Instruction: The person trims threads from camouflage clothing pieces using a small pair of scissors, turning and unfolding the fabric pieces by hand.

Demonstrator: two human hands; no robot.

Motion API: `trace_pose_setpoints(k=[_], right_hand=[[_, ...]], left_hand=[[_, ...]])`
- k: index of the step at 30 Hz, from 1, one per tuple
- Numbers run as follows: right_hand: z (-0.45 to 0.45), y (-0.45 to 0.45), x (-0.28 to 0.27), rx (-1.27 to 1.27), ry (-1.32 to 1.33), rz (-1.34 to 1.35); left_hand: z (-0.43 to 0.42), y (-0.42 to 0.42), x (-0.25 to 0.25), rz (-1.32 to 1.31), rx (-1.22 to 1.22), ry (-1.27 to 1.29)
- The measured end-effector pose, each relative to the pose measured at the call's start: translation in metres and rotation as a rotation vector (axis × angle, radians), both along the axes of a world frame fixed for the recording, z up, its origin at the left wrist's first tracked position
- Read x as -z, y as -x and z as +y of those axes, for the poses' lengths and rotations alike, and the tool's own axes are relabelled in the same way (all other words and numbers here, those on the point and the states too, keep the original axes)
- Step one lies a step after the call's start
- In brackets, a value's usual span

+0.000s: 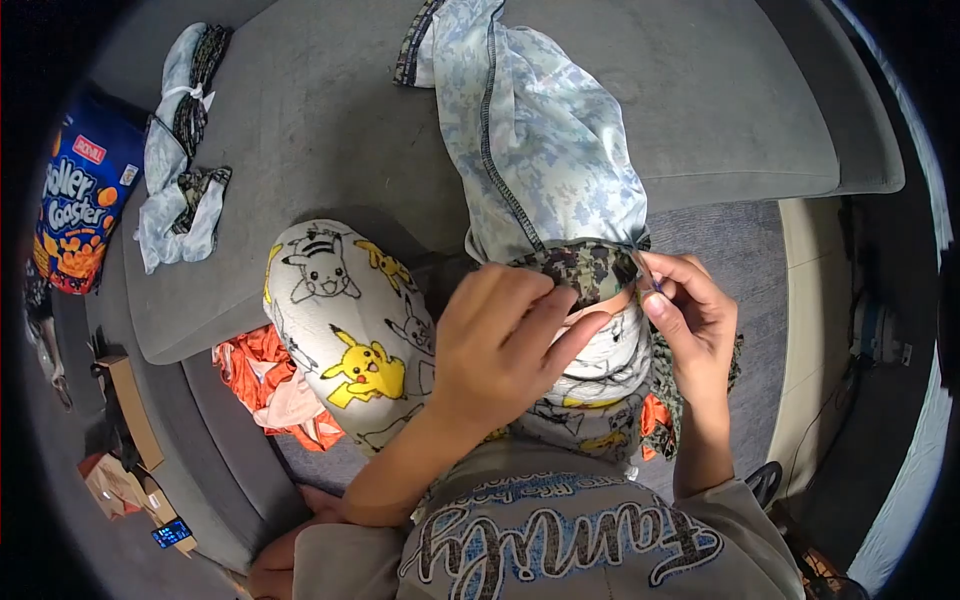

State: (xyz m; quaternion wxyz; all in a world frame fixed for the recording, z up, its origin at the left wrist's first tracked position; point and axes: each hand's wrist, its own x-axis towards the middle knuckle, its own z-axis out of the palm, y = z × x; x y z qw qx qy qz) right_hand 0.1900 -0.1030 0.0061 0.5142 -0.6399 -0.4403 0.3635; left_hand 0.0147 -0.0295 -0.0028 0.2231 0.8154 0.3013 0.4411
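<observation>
A pale blue-grey camouflage cloth piece (pixel 550 140) lies inside out from the grey sofa seat down to my lap, a dark stitched seam running along it. Its dark green camouflage edge (pixel 590 272) rests over my thigh. My left hand (pixel 500 345) is on that edge, fingers bent over the cloth; what its fingertips pinch, if anything, is hidden. At the right end of the edge, my right hand (pixel 690 310) is closed, thumb against index finger, on a small thin metallic tool (pixel 645 272) touching the cloth.
Tied camouflage cloth (pixel 180 130) and a blue snack bag (pixel 88 195) lie at the left of the sofa (pixel 330 110). Orange cloth (pixel 270 385) is below the sofa's edge. More camouflage cloth (pixel 665 395) lies beside my right wrist. Cardboard boxes (pixel 135 415) stand lower left.
</observation>
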Motion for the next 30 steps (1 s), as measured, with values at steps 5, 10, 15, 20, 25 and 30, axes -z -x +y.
trace_pose_setpoints(k=[5, 10, 15, 20, 25, 30], right_hand=[[0.005, 0.006, 0.013, 0.014, -0.01, 0.072], [0.006, 0.006, 0.013, 0.008, -0.021, -0.022], [0.006, 0.008, 0.012, 0.014, -0.007, -0.017], [0.005, 0.008, 0.01, 0.033, 0.016, 0.07], [0.013, 0.013, -0.004, -0.024, -0.051, 0.026], [0.031, 0.023, -0.011, -0.147, -0.066, -0.434]], left_hand=[[-0.006, -0.003, 0.007, 0.058, -0.009, 0.11], [-0.007, 0.006, 0.005, -0.091, 0.086, 0.429], [-0.013, 0.018, 0.0, -0.116, 0.062, 0.635], [-0.016, 0.045, -0.001, 0.123, -0.008, 0.492], [-0.021, 0.058, 0.012, 0.649, -0.104, 0.467], [-0.012, 0.039, 0.009, 0.161, -0.097, 0.425]])
